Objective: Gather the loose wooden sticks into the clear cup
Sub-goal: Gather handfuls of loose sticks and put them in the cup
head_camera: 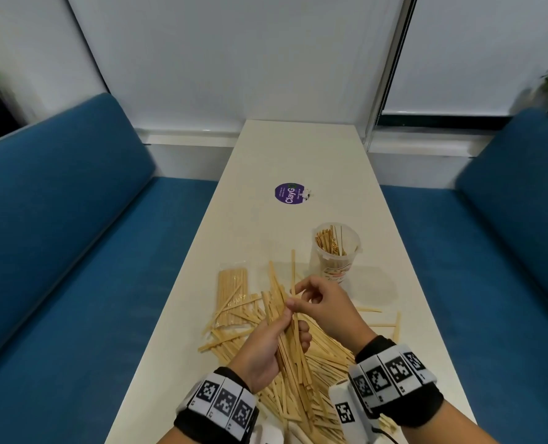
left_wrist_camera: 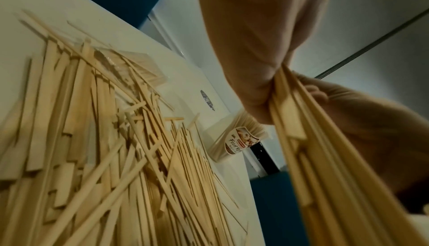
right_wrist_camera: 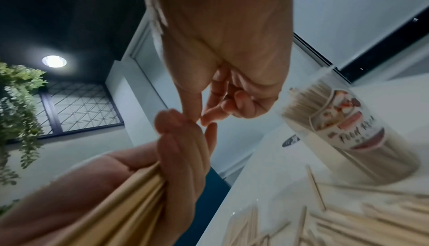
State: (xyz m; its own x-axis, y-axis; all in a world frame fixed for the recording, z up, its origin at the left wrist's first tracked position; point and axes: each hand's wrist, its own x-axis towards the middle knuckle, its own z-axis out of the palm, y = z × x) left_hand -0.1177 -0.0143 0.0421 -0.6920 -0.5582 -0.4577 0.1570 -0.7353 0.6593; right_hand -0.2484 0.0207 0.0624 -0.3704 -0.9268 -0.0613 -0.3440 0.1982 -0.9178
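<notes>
My left hand (head_camera: 295,322) grips a bundle of wooden sticks (head_camera: 290,354) upright over the table, fingers curled round it. In the left wrist view the bundle (left_wrist_camera: 313,158) runs down from the palm. My right hand (head_camera: 296,296) pinches one long stick (head_camera: 293,267) at the bundle's top between thumb and forefinger; the right wrist view shows those fingertips (right_wrist_camera: 210,116) closed just above the left hand (right_wrist_camera: 181,149). The clear cup (head_camera: 336,251) stands upright beyond my hands to the right, with several sticks inside. A big loose pile of sticks (head_camera: 327,360) lies under my hands.
A clear packet of sticks (head_camera: 232,293) lies left of the pile. A purple round sticker (head_camera: 290,193) sits farther up the narrow white table (head_camera: 298,149). Blue bench seats (head_camera: 74,251) flank both sides. A few stray sticks (head_camera: 384,325) lie at the right edge.
</notes>
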